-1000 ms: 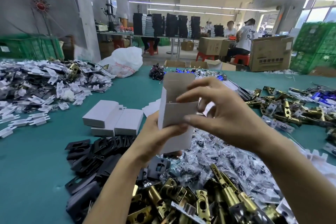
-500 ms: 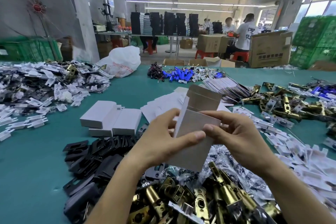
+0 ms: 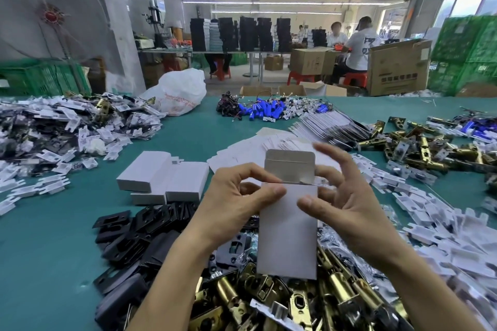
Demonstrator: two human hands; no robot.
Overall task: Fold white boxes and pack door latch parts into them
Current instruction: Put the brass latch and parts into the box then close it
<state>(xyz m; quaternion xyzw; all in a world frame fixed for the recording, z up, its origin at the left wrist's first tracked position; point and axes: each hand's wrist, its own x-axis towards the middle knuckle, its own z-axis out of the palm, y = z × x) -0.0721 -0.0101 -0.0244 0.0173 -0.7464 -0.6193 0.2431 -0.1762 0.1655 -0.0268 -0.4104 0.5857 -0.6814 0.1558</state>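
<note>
Head view. Since half a second ago the flat white cardboard box (image 3: 287, 228) has swung from a slant, edge toward the camera, to upright and face-on. Its grey-lined top flap (image 3: 289, 167) now stands straight up above the open mouth. A second ago the box was held higher, with the right hand reaching over its top.

Left hand (image 3: 236, 197): wrist low, thumb laid across the upper left corner of the box front, fingers curled round behind. A firm pinch.

Right hand (image 3: 347, 205): thumb pad on the front face near the right edge. Fingers arch behind the box, loosely spread, with the index raised and motion-blurred. Contact at the back is hidden, but the thumb holds the panel.

The box hangs between the two hands, its lower edge just above the heap below.

Around the grip:
- Directly beneath: brass tubular latch bodies (image 3: 269, 301).
- Below and to the left: black metal strike plates (image 3: 134, 234).
- Left, level with the hands: closed white boxes (image 3: 161, 177) lying on the teal table top (image 3: 48, 250).
- Beyond the hands: unfolded white box blanks (image 3: 239, 153).
- Right: white bagged plastic pieces (image 3: 435, 226).
</note>
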